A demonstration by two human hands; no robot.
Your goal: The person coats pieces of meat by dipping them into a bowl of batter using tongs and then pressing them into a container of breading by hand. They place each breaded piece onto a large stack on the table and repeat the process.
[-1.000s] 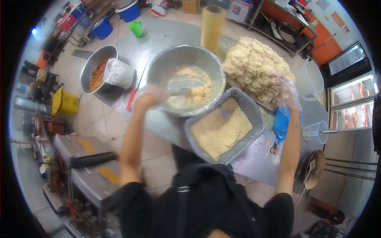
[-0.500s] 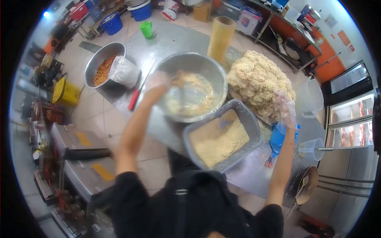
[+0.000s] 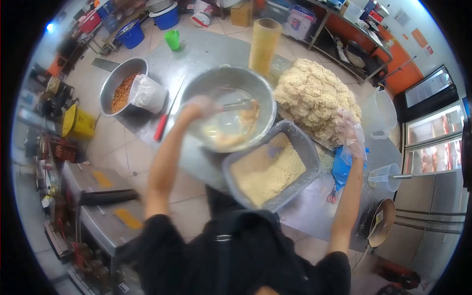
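Note:
My left hand (image 3: 201, 107), blurred and in a clear plastic glove, is closed around metal tongs (image 3: 238, 104) over a large steel bowl (image 3: 269, 98). At the tongs' tip, a battered piece of food (image 3: 250, 113) is in the pale liquid (image 3: 216, 132). My right hand (image 3: 350, 132), in a loose clear glove, rests with fingers extended against the right side of a big heap of crumb-coated food (image 3: 314, 93). Between my arms stands a grey tub (image 3: 312, 152) of fine crumbs (image 3: 280, 174).
Left of the bowl lie a red-handled tool (image 3: 160, 127) and a steel pot (image 3: 143, 64) of brown bits with a plastic bag (image 3: 147, 93). A tall yellowish cylinder (image 3: 264, 46) stands behind. Scissors (image 3: 332, 195) and a blue bag (image 3: 341, 169) lie near my right forearm.
The tongs have swung to the right side of the bowl, and the food piece now shows there. My right hand stays against the heap. The whole view has shifted slightly.

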